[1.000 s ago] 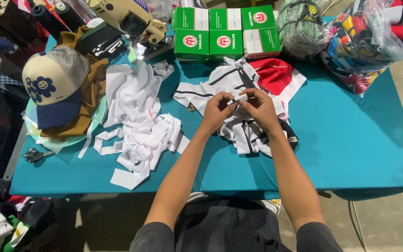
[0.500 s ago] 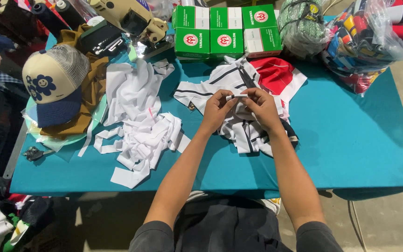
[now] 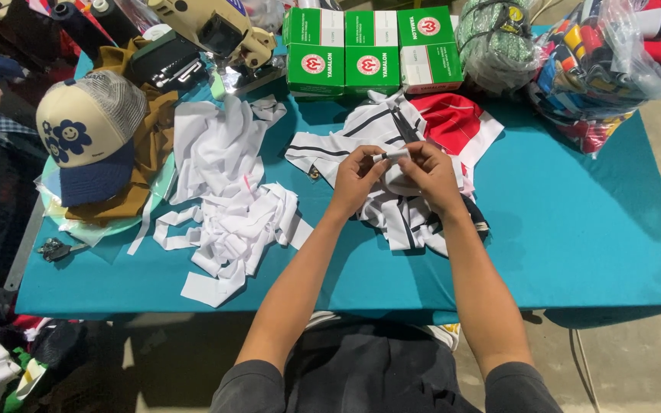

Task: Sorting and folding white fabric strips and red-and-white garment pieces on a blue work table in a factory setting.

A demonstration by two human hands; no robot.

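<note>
Small white fabric strip (image 3: 396, 155), centre of frame, pinched btwn both hands: left hand (image 3: 357, 177) & right hand (image 3: 431, 176), fingertips closed on its ends. Looks light, limp, thin; best gripped at the ends. Striped garment (image 3: 392, 206) under, teal table (image 3: 575, 229), scrap pile (image 3: 227, 214) to the left.

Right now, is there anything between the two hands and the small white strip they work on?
Nothing visible. The left hand and the right hand both pinch the small white strip directly, above the striped fabric pile on the teal table.
</note>
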